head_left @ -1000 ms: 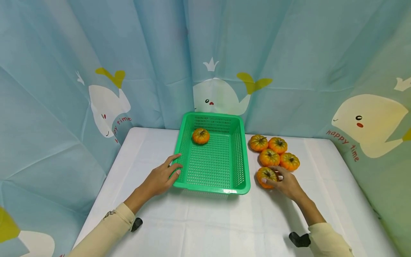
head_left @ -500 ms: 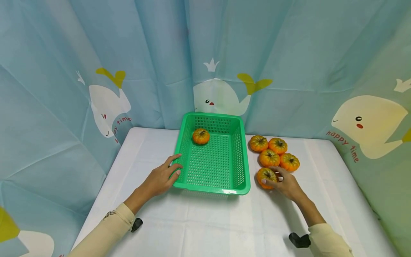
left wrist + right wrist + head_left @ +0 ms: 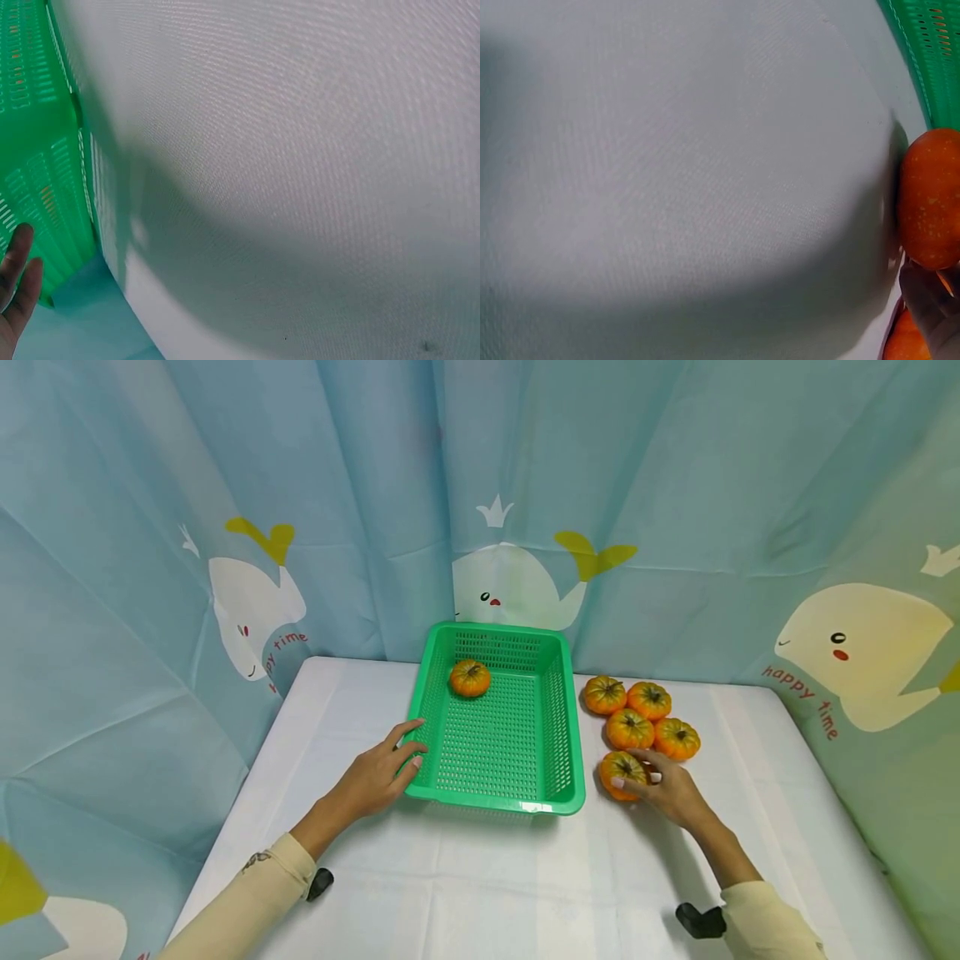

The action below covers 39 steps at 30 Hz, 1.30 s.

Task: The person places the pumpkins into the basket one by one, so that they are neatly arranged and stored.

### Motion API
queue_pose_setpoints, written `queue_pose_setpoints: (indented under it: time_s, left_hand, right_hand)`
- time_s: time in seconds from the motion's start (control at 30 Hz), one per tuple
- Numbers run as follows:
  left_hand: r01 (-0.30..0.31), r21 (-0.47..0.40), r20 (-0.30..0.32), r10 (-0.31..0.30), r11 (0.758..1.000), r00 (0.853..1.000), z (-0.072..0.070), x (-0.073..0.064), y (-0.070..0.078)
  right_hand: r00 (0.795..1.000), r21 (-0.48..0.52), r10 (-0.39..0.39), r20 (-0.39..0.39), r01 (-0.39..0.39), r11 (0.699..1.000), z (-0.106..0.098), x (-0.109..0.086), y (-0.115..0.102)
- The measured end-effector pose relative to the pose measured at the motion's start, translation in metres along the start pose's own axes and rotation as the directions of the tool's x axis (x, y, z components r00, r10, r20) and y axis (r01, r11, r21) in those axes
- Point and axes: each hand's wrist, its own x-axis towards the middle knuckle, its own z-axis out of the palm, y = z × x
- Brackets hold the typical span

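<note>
My right hand holds a small orange pumpkin from its right side, thumb at the front and fingers behind. In the right wrist view the smooth orange side of this pumpkin shows at the right edge, over the white cloth. Several more small pumpkins sit in a cluster just behind it. At the left rim of a green plastic basket, my left hand rests with spread, slightly bent fingers. One pumpkin lies inside the basket, near its back left corner.
A white cloth covers the table. Right behind the table hangs a light blue curtain printed with whales, and it continues along both sides. A small black object is by the right sleeve, another by the left.
</note>
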Motion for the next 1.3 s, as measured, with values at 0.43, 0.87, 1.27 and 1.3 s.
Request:
queue_pose_setpoints:
  time_s: [0.43,0.87,1.27,1.3]
  left_hand:
    - [-0.005,-0.010,-0.002,0.005,1.000,1.000,0.0005,0.0003,-0.0003]
    - [0.002,-0.008,0.006,-0.002,1.000,1.000,-0.0004,-0.0005,0.0008]
    - [-0.004,-0.012,0.008,0.004,1.000,1.000,-0.0006,-0.0005,0.0014]
    - [-0.007,-0.011,0.008,0.007,1.000,1.000,-0.0004,-0.0005,0.0012]
  right_hand:
    - [0.999,-0.014,-0.017,0.030,0.018,1.000,-0.0027,-0.0021,-0.0019]
    - [0.999,0.006,-0.019,0.034,0.018,1.000,-0.0024,-0.0022,-0.0008]
    - [0.998,-0.001,-0.069,0.008,0.069,0.998,-0.0004,-0.0039,-0.0004]
    - [0.998,-0.003,-0.070,0.007,0.070,0.998,-0.0002,-0.0044,-0.0005]
